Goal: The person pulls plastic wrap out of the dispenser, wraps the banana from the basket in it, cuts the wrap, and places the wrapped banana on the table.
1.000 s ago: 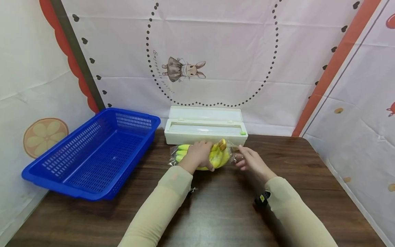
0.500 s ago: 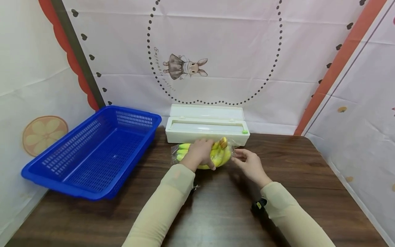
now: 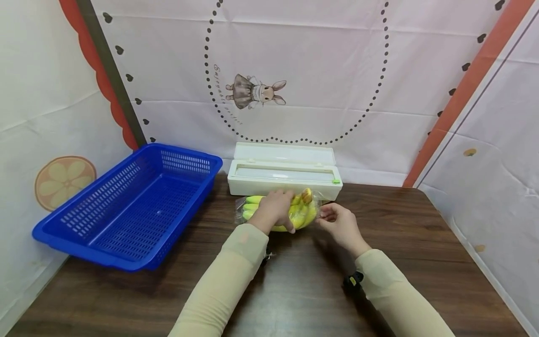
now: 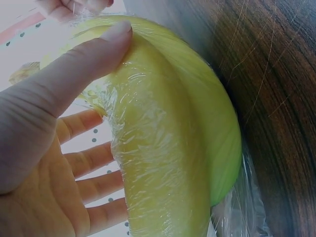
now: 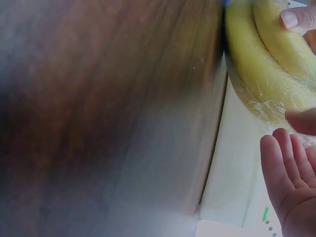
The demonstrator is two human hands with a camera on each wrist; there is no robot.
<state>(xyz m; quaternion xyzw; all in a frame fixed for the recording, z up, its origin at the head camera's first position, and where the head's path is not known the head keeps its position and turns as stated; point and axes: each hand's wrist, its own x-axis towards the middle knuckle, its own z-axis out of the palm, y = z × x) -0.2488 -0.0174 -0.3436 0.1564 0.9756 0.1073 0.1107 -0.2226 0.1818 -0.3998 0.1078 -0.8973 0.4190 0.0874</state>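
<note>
A bunch of bananas (image 3: 301, 213) covered in clear plastic wrap (image 5: 269, 109) lies on the table, its stem towards the right. My left hand (image 3: 275, 208) holds the bunch from above. In the left wrist view its thumb (image 4: 94, 61) presses on one side of the bananas and the fingers reach along the other. At the stem end, my right hand (image 3: 342, 227) pinches the edge of the wrap with curled fingers; the exact contact is partly hidden. Loose wrap (image 3: 240, 210) sticks out past the green tips on the left.
A white cling film box (image 3: 284, 187) with its lid raised and a green slider stands directly behind the bananas. To the left is a blue perforated basket (image 3: 164, 248) on the brown wooden table (image 3: 290, 290). Printed cloth (image 3: 337, 70) hangs behind.
My right hand has moved slightly inward to the stem end, and its fingers have curled in at the wrap. My left hand stays on the bananas.
</note>
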